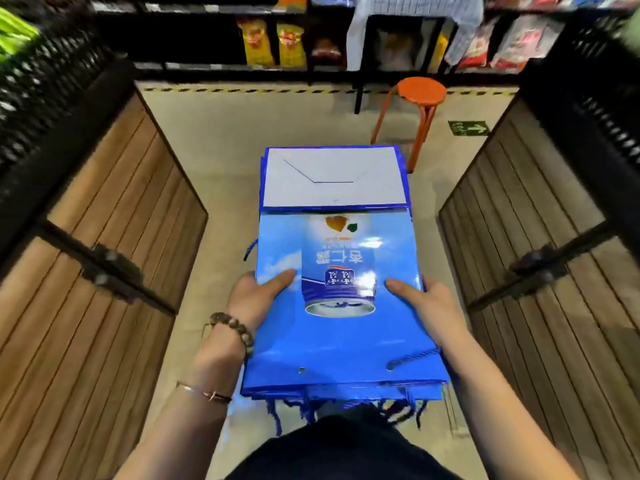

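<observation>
Stack of flat glossy blue paper bags (341, 341) runs lengthwise away from me; left hand (250, 299) and right hand (433, 306) clasp its sides, thumbs on top.

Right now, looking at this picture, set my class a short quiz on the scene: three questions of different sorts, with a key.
1. True or false: the left hand and the right hand both grip the stack of blue bags by its sides.
2. What stands on the floor beyond the bags? A a ladder; B an orange stool; C a bucket.
3. Fill in: the bead bracelet sits on the ___ wrist.
Key: 1 true; 2 B; 3 left.
</observation>
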`<state>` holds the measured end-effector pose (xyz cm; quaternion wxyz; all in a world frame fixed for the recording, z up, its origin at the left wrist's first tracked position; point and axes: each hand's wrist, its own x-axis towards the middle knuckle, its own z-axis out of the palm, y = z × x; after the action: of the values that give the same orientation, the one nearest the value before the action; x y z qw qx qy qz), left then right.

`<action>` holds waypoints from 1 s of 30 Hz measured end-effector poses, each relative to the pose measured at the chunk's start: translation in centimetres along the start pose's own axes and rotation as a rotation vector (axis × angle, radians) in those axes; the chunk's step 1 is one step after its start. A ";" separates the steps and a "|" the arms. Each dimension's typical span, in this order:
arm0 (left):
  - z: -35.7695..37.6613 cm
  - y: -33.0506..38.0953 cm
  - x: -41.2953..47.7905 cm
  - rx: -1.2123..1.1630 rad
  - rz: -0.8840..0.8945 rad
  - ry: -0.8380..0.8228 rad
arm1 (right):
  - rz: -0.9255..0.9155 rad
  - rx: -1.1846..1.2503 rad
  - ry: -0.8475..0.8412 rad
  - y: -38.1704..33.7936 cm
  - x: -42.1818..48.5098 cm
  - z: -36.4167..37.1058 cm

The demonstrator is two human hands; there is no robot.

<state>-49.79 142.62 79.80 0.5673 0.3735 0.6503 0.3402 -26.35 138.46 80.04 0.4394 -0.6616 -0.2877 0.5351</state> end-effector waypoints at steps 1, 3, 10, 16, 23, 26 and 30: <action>0.8 1.3 2.1 -0.004 -0.008 0.001 | 0.008 -0.002 -0.007 -1.3 2.2 0.0; 2.4 4.5 5.8 -0.002 0.001 -0.005 | 0.025 0.014 -0.019 -4.0 6.5 0.0; 5.9 13.0 19.6 0.002 0.043 -0.037 | 0.072 0.077 0.009 -11.6 20.8 1.1; 8.0 20.4 33.2 0.092 -0.008 -0.050 | 0.089 0.140 0.035 -17.7 33.7 3.5; 10.9 29.6 47.9 0.051 -0.020 -0.099 | 0.101 0.166 0.082 -26.4 48.0 5.9; 12.7 33.1 53.2 0.046 0.004 -0.113 | 0.093 0.148 0.103 -29.7 53.3 6.2; 15.5 37.4 61.0 0.026 -0.021 -0.109 | 0.086 0.113 0.131 -33.8 61.6 6.0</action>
<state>-35.35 214.36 80.73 0.6006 0.3920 0.6265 0.3050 -12.97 207.64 81.79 0.4704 -0.6812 -0.1991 0.5245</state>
